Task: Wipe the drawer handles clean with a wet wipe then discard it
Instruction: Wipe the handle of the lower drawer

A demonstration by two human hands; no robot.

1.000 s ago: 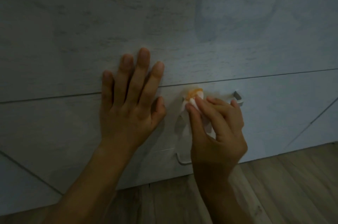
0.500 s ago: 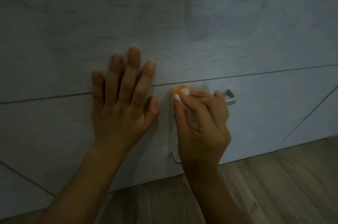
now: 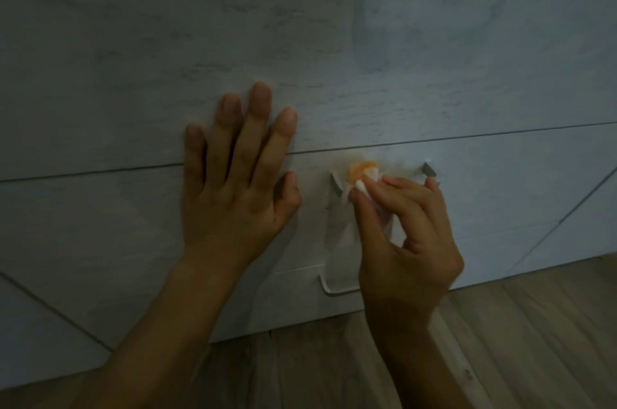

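Note:
My right hand (image 3: 405, 235) pinches a white wet wipe (image 3: 362, 174) with an orange stain and holds it against the metal handle (image 3: 427, 169) of the pale drawer front (image 3: 500, 208). Only the handle's two ends show; the hand and wipe hide its middle. My left hand (image 3: 240, 181) lies flat with straight fingers across the seam between this drawer and the panel above, just left of the handle. A second, lower handle (image 3: 334, 290) shows below my right hand, partly hidden by the wrist.
The pale wood-grain cabinet front (image 3: 300, 41) fills most of the view. A wooden plank floor (image 3: 517, 342) runs along the bottom and right, meeting the cabinet base.
The right hand with the wipe slid left along the handle, then back a little to the right. The left hand stayed flat on the drawer front.

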